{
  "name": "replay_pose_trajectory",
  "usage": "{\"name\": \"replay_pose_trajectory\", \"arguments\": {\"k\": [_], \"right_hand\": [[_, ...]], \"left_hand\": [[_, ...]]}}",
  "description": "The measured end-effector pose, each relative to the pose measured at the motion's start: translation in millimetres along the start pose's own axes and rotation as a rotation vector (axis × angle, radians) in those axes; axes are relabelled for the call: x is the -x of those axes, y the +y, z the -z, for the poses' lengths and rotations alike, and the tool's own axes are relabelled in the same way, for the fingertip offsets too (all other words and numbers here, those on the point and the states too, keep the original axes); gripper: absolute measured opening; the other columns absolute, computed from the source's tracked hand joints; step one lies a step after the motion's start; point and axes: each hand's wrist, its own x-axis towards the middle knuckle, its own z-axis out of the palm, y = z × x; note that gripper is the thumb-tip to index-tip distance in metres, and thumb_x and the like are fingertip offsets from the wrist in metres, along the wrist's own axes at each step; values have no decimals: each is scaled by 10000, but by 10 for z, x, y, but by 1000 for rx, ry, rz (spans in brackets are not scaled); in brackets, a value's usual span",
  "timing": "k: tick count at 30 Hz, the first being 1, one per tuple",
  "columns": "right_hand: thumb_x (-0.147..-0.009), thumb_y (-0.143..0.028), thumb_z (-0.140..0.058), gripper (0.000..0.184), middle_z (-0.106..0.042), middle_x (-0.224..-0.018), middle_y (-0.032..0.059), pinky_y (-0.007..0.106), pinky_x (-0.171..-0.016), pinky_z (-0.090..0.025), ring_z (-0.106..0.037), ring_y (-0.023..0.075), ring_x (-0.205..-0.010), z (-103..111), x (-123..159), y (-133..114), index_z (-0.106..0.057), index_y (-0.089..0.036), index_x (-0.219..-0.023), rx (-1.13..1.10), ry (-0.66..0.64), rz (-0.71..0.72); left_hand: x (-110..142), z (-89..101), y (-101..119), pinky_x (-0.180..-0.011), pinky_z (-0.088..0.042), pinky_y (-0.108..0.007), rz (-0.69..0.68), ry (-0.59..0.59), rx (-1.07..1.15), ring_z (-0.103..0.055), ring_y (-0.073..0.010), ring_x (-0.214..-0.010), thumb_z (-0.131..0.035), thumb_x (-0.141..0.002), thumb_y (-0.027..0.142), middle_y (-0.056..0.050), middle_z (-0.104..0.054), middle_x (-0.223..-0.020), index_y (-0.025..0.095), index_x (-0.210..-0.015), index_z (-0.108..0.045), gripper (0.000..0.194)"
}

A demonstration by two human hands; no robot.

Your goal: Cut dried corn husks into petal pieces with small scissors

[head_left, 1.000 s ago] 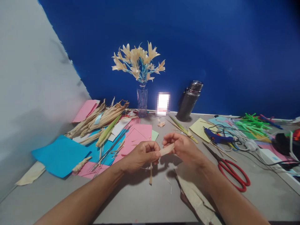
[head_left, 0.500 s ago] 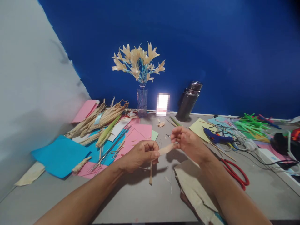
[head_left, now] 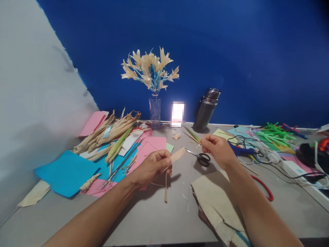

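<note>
My left hand (head_left: 158, 164) pinches a pale strip of corn husk (head_left: 178, 155) between thumb and fingers. One end of the strip points up to the right; a narrow piece of husk hangs below the hand. My right hand (head_left: 216, 147) is apart from it, fingers curled together over the table; what is in them, if anything, I cannot make out. Just left of its wrist lie small scissors (head_left: 204, 160) with black handles. A green husk piece (head_left: 192, 134) ends near its fingertips. Under my right forearm is a folded beige cloth (head_left: 213, 195).
Husk flowers (head_left: 150, 67) stand in a clear bottle (head_left: 155, 113), beside a dark flask (head_left: 207, 111). Coloured paper (head_left: 68, 173) and a dried husk bundle (head_left: 110, 132) lie left. Right are a blue glue gun (head_left: 240, 150), cables, green pipe cleaners (head_left: 276, 135) and a red handle (head_left: 264, 187).
My right hand has left the end of the husk strip and moved right, its fingers now closer together. The black scissors have come into view. My left hand keeps its hold.
</note>
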Motion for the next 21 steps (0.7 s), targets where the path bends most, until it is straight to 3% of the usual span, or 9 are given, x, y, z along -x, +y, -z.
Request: {"name": "replay_pose_trajectory", "arguments": {"k": [4,7,12,16,21], "right_hand": [[-774,-350,-683,160,-662,-763,52,289,-589,-311,-558,190,-702,163,-69,135,-657,-194,-748,988,-116,-93],[-700,-294,-718,149,-690,-853,78,281,-576,-289,-599,220,-761,203,-79,233,-679,-193,-801,1221,-222,-193],[-668,-219,-697,133,-695,-827,71,273,-575,-299,-612,221,-747,214,-101,308,-687,-190,-797,1207,-299,-188],[-724,-231,-641,134,-688,-815,50,270,-591,-328,-607,207,-742,243,-141,280,-697,-188,-838,1150,-338,-141],[-817,-352,-609,215,-683,-769,28,272,-600,-393,-582,172,-690,190,-116,146,-715,-171,-863,547,-411,-82]], "left_hand": [[-35,-29,-1,-595,-382,-227,18,116,23,-517,-97,-584,-748,-782,423,20,-557,-638,165,-830,-586,308],[-39,-44,4,-600,-397,-226,16,187,10,-510,-90,-590,-726,-795,388,14,-560,-665,171,-797,-573,266],[-44,-20,-35,-562,-408,-223,-14,239,39,-471,-76,-551,-738,-738,280,17,-567,-691,180,-771,-557,209],[-48,-12,-43,-527,-402,-217,-47,275,50,-456,-71,-510,-735,-728,260,36,-533,-632,180,-763,-554,201],[-24,-38,-9,-532,-418,-222,-13,258,55,-550,-98,-561,-695,-769,303,-35,-655,-750,176,-813,-565,187]]}}
